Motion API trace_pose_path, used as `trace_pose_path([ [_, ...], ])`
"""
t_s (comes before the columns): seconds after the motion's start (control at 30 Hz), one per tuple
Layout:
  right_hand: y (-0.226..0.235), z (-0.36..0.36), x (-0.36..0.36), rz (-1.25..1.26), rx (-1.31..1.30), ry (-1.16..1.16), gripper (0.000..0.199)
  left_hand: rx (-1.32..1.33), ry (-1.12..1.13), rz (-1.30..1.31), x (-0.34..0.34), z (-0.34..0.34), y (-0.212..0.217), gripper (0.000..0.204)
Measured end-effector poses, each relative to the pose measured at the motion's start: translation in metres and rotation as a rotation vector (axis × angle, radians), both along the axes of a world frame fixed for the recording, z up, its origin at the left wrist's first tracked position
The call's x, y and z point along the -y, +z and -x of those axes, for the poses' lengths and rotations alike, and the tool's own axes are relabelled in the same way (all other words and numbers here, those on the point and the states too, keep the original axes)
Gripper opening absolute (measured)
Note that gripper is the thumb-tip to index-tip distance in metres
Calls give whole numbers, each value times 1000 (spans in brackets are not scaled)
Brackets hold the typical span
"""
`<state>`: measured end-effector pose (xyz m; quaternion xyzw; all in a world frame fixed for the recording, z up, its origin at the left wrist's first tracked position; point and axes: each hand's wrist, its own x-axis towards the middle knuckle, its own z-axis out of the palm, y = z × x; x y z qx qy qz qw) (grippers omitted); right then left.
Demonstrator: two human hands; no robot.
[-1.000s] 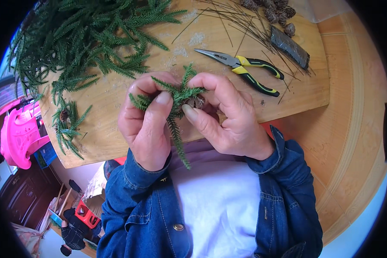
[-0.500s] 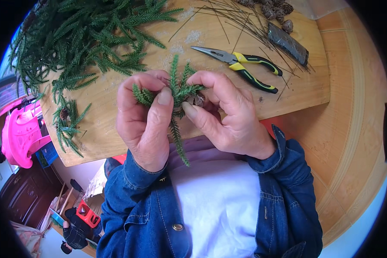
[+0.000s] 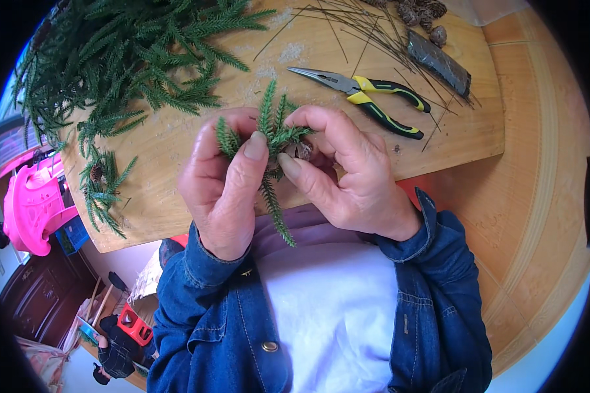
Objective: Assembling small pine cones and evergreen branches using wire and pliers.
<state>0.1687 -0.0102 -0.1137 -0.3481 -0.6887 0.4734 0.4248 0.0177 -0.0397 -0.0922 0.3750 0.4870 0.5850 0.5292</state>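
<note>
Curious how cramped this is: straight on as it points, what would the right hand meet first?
The right hand would likely meet the green sprig first, then the left hand; depth is unclear.

A wooden table spans the upper frame before me. On it I have heaped green branches upper left, a coned sprig below them, whitish crumbs top centre, and, toward upper right, spread pliers, thin dark wires, a dark packet and brown cones.
</note>
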Motion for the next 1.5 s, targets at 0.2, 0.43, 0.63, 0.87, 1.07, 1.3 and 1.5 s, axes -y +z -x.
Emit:
trace_pose_path([
  [0.2, -4, 2, -1, -5, -14, -1, 36, 12, -39, 2, -2, 1, 1, 13],
  [0.43, -10, 2, -3, 8, 25, 15, 36, 146, -6, 106, -9, 5, -9, 11],
  [0.63, -17, 3, -4, 26, -1, -2, 35, 119, 2, 106, -7, 4, -18, 11],
  [0.87, -21, 3, -6, -13, 7, -4, 35, 236, 109, 102, -5, -3, -21, 11],
  [1.07, -21, 1, -5, -7, 10, 6, 34, 171, 99, -36, 3, -5, -32, 13],
  [1.3, -23, 1, -3, -11, 14, -6, 34, 243, 71, 63, 3, 0, -34, 19],
  [1.5, -33, 3, 2, 22, -12, -1, 34, 315, 74, 123, -1, 2, -35, 25],
])
